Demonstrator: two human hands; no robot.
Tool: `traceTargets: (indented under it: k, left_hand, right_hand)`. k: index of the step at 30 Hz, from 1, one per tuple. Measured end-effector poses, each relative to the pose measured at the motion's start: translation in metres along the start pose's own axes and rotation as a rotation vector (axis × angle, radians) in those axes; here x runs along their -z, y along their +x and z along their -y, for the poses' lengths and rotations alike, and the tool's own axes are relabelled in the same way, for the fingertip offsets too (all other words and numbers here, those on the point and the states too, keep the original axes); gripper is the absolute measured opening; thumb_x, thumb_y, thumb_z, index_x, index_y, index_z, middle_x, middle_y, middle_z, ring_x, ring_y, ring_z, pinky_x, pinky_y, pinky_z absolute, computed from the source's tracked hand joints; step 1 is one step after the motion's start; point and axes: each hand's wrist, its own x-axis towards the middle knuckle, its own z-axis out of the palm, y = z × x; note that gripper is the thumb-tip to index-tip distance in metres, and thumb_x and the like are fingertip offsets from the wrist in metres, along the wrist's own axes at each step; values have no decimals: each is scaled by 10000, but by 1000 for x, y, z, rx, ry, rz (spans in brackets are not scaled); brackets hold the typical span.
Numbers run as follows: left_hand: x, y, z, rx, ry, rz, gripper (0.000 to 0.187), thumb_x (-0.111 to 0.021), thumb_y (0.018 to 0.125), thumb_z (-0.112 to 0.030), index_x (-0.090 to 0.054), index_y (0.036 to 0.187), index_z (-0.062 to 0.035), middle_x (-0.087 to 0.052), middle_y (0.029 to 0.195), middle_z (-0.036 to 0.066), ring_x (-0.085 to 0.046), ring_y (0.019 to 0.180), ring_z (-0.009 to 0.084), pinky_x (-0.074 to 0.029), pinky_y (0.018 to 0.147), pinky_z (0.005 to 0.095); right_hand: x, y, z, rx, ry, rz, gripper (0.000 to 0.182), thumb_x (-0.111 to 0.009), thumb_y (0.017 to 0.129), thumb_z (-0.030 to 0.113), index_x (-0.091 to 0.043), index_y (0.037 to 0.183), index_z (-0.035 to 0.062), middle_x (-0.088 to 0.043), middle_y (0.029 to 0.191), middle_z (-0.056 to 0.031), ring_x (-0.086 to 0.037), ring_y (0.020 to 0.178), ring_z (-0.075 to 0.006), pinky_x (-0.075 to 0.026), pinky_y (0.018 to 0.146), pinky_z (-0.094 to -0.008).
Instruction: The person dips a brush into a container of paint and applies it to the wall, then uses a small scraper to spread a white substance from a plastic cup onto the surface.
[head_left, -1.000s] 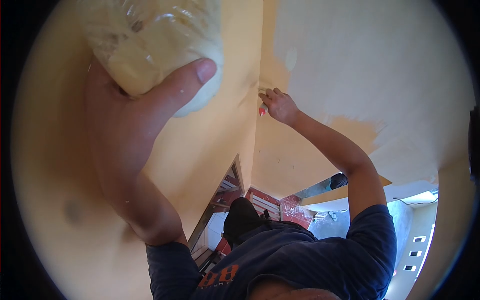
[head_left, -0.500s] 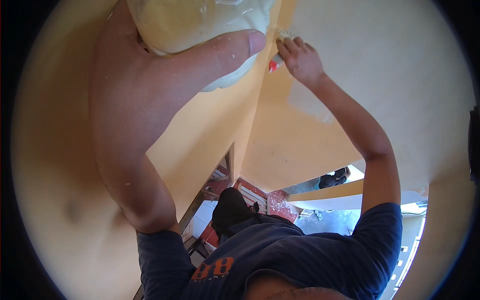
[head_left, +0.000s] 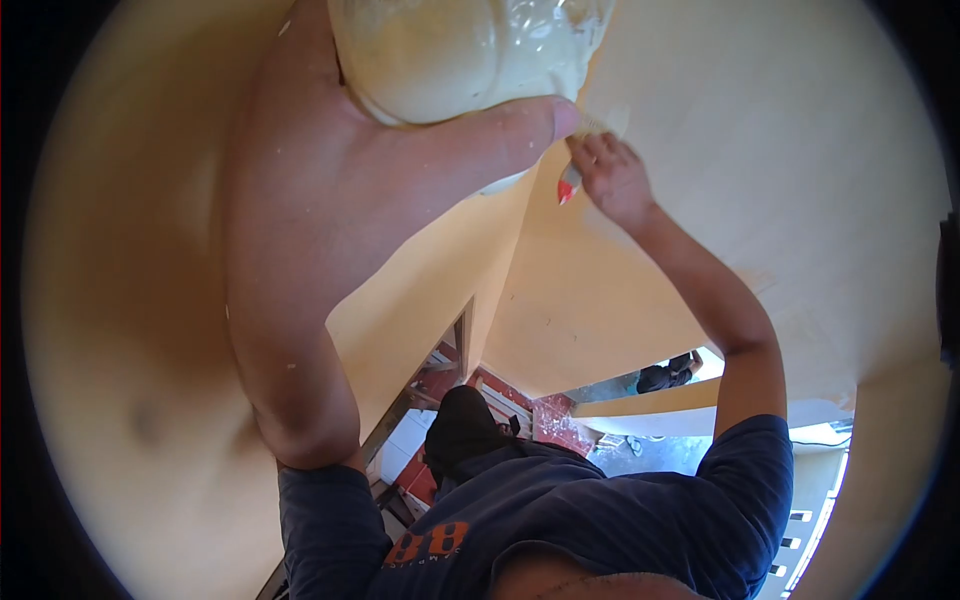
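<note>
Close to the camera, my left hand (head_left: 400,180) is wrapped round a clear plastic container (head_left: 450,60) of pale cream paint, its thumb lying across the side. The container's top is cut off by the frame edge. Farther off, my right hand (head_left: 614,178) grips a paintbrush (head_left: 568,186) with a red-and-white handle end pointing down. Its pale bristles show above the fingers, right at the pale wall (head_left: 760,150), and the container partly covers that spot. Specks of paint dot my left hand and forearm.
A yellow-orange wall (head_left: 570,290) meets another wall in a corner ahead. Below are a wooden door frame (head_left: 462,335), red floor tiles (head_left: 560,415) with white splatter, and a low ledge (head_left: 660,403). Beyond an opening, a person in dark clothes (head_left: 665,375) is visible.
My left hand and the container have shifted right in view. My right hand with the paintbrush has come lower and slightly right; the container now partly overlaps the brush area.
</note>
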Motion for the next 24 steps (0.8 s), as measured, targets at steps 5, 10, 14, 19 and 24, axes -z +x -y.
traceTargets:
  k: [5, 10, 14, 19, 24]
  left_hand:
    - [3, 10, 4, 50, 329, 76, 366, -713, 712, -119, -605, 1042, -3, -659, 882, 90, -643, 793, 161, -501, 706, 271]
    - [2, 12, -5, 39, 274, 136, 365, -713, 718, -119, -602, 1047, -4, -658, 892, 91, -641, 797, 159, -502, 712, 273]
    - [21, 21, 30, -27, 204, 197, 358, -709, 723, -112, -602, 1046, -2, -654, 901, 93, -637, 792, 153, -499, 707, 271]
    - [1, 11, 2, 36, 299, 65, 338, -696, 719, -108, -610, 1024, 9, -652, 896, 90, -630, 780, 146, -489, 699, 268]
    - [1, 3, 8, 73, 269, 49, 330, -689, 717, -109, -613, 1014, 12, -651, 891, 87, -628, 778, 145, -485, 700, 265]
  right_hand:
    - [-12, -8, -26, -5, -158, 10, 373, -522, 757, 102, -554, 1114, 2, -534, 949, -64, -526, 918, -227, -483, 782, -324]
    - [-69, -55, 4, 115, 3, 156, 346, -548, 759, 122, -564, 1084, 3, -544, 941, -72, -547, 872, -241, -505, 733, -334]
    - [-83, -50, 8, -159, 304, 307, 289, -575, 776, 149, -586, 1053, 67, -557, 957, -82, -576, 874, -273, -521, 690, -378]
    - [-55, 3, -53, -294, 214, 241, 174, -569, 779, 125, -589, 951, 105, -582, 908, -85, -592, 853, -282, -520, 700, -395]
    - [-4, 20, -20, -140, -29, 103, 199, -547, 792, 137, -545, 986, 92, -553, 934, -50, -579, 861, -249, -528, 664, -349]
